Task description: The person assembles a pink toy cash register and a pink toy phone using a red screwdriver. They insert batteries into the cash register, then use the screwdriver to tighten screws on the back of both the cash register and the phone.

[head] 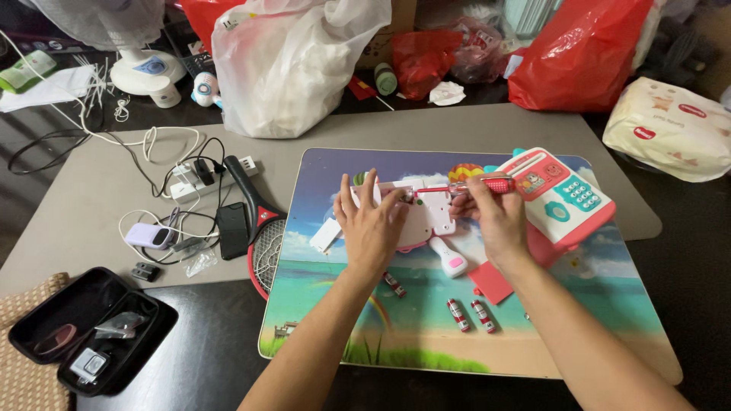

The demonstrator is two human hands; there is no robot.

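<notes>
My left hand [371,223] presses flat on a white and pink toy [430,215] lying on a colourful picture mat [365,327]. My right hand [493,215] grips a red-handled screwdriver [487,183], held level with its tip at the toy's top edge. A white and pink handset piece [448,257] lies just below the toy. A red cover plate [491,281] rests by my right wrist. Three red and white batteries [394,284] [458,314] [483,316] lie loose on the mat. A small white piece [326,235] sits left of my left hand.
A pink and white toy cash box [562,198] stands right of my hands. A racket-shaped swatter [259,221], power strip [209,179], cables and black open case [87,331] lie at left. Plastic bags [289,61] [579,53] and a wipes pack [670,125] crowd the back.
</notes>
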